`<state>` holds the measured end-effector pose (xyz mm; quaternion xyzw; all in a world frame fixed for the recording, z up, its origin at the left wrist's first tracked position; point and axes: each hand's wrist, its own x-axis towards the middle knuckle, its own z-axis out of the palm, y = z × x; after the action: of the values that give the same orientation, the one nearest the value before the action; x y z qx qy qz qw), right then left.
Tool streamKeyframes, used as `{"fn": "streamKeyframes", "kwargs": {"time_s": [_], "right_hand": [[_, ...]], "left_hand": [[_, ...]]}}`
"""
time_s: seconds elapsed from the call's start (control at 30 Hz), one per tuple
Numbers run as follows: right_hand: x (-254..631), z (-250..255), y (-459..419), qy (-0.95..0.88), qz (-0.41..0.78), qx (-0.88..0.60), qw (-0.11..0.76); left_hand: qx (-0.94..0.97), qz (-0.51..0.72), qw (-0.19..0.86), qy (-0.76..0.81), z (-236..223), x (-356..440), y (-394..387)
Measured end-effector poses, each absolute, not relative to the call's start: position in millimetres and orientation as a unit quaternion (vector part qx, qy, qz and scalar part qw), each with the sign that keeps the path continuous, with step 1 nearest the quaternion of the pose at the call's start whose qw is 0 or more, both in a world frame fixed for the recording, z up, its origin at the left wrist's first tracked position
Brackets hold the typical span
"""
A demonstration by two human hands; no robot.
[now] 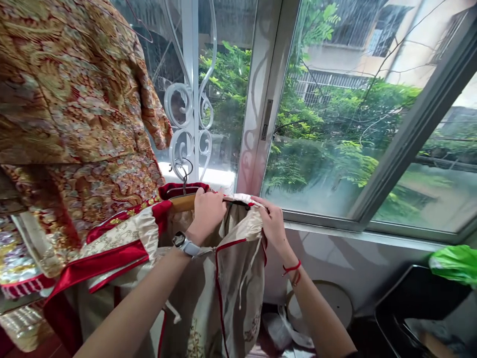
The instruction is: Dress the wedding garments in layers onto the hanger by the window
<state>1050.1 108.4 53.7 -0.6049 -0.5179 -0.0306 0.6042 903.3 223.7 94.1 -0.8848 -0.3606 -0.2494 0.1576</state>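
A cream garment with red trim (238, 268) hangs on a hanger with a wooden bar (182, 204) and a dark metal hook (184, 174). My left hand (208, 211), with a watch (182, 241) on its wrist, is closed over the garment's upper edge beside the wooden bar. Whether it also grips the bar is hidden. To the right, my right hand (274, 221) pinches the gathered edge at the garment's other side; a red cord bracelet (291, 268) circles that wrist. Between the hands the neck opening gapes a little, and thin cream ties dangle below.
A gold and red patterned robe (85, 99) hangs at the left. Behind the hands are a white scrolled metal grille (192, 114) and a sliding window (335, 149). At lower right stand a black chair (413, 293) and a green plastic bag (452, 263); a white bag (279, 325) lies below.
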Motion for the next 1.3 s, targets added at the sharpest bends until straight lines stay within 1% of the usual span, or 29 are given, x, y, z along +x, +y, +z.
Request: {"fn": "streamKeyframes", "kwargs": {"time_s": [0.1,0.23,0.3,0.4,0.43,0.47,0.57,0.63,0.7,0.77,0.8,0.83,0.9,0.93,0.97,1.03,1.07,1.1,1.2,1.23,1.3], "right_hand": [[1042.8,74.3,92.9,-0.515,-0.037,-0.598,0.612],[1019.7,91.8,89.3,-0.522,-0.09,-0.59,0.609],[1002.7,87.0,100.3,-0.554,-0.119,-0.605,0.56],[980.7,54.9,129.6,-0.597,-0.145,-0.658,0.435],[976.6,39.8,140.9,-0.605,-0.145,-0.667,0.411],[974.7,24.6,152.1,-0.61,-0.137,-0.666,0.407],[979.3,-10.3,178.1,-0.612,-0.09,-0.639,0.457],[985.4,-18.5,183.7,-0.611,-0.059,-0.609,0.503],[989.2,-16.9,177.8,-0.619,-0.028,-0.57,0.539],[989.5,-12.6,161.6,-0.631,-0.002,-0.534,0.563],[988.4,-11.6,150.9,-0.634,0.002,-0.521,0.571],[986.4,-12.1,139.4,-0.634,-0.004,-0.513,0.579],[979.0,-17.3,116.6,-0.606,-0.056,-0.515,0.604],[973.4,-21.6,106.5,-0.582,-0.097,-0.522,0.616],[966.6,-26.3,97.7,-0.558,-0.136,-0.529,0.625],[950.0,-35.7,86.1,-0.53,-0.174,-0.535,0.634],[940.9,-40.0,83.8,-0.532,-0.158,-0.537,0.636],[931.9,-44.0,84.1,-0.543,-0.118,-0.54,0.632],[908.9,-54.4,99.9,-0.571,0.027,-0.577,0.584],[903.4,-57.3,108.9,-0.571,0.047,-0.594,0.565],[896.4,-62.1,128.3,-0.559,0.03,-0.624,0.545]], "left_hand": [[-0.89,-0.242,0.144,-0.359,99.1,910.4,225.4],[-0.896,-0.239,0.129,-0.351,103.9,913.3,225.3],[-0.898,-0.246,0.124,-0.343,104.3,912.4,224.6],[-0.897,-0.255,0.126,-0.339,100.2,909.5,226.6],[-0.895,-0.256,0.131,-0.342,97.9,908.7,228.6],[-0.892,-0.256,0.136,-0.347,95.5,908.1,231.2],[-0.89,-0.263,0.154,-0.338,90.6,907.4,240.5],[-0.899,-0.282,0.15,-0.3,88.7,903.2,243.3],[-0.904,-0.332,0.116,-0.243,81.2,890.1,237.7],[-0.886,-0.412,0.053,-0.205,58.7,866.2,220.4],[-0.865,-0.458,0.016,-0.206,40.1,851.7,208.0],[-0.831,-0.507,-0.02,-0.227,16.8,837.3,194.3],[-0.715,-0.604,-0.093,-0.34,-37.5,813.5,168.4],[-0.675,-0.611,-0.123,-0.396,-64.1,806.0,158.5],[-0.669,-0.58,-0.165,-0.434,-87.4,802.0,151.8],[-0.638,-0.538,-0.227,-0.502,-118.0,802.7,148.0],[-0.626,-0.518,-0.247,-0.528,-124.4,806.1,150.1],[-0.613,-0.508,-0.257,-0.548,-125.9,810.3,154.1],[-0.615,-0.492,-0.258,-0.56,-114.3,821.5,171.7],[-0.622,-0.49,-0.256,-0.554,-109.7,823.4,178.2],[-0.637,-0.488,-0.258,-0.538,-104.2,824.6,189.7]]}}
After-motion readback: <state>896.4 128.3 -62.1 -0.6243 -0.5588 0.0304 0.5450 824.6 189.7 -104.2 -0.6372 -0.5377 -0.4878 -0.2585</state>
